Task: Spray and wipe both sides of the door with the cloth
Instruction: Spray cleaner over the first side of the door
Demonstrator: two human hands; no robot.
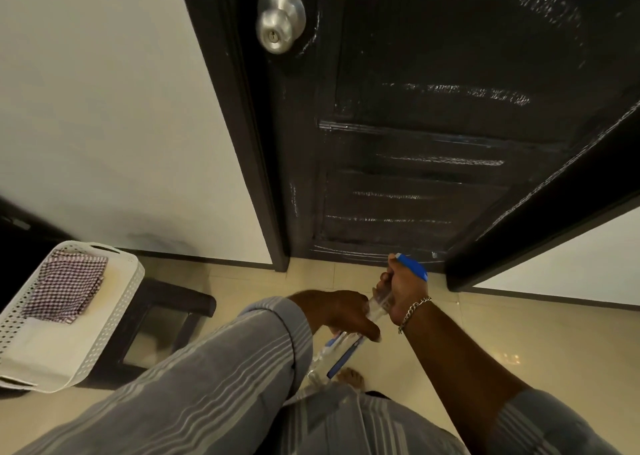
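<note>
A dark panelled door [433, 115] fills the upper middle, streaked with wet spray marks, with a silver knob [280, 19] at its left edge. My right hand [401, 288] grips the blue trigger head of a clear spray bottle [346, 347], nozzle toward the door's bottom. My left hand [343, 314] is wrapped round the bottle's body lower down. A checked cloth [65, 286] lies folded in a white perforated basket [114, 319] at the left, away from both hands.
The basket sits on a dark stool [173, 312] against the cream wall [104, 108]. A dark door frame [540, 219] juts in at the right. Pale floor tiles [519, 336] lie below, and a bare foot [351, 378] shows under the bottle.
</note>
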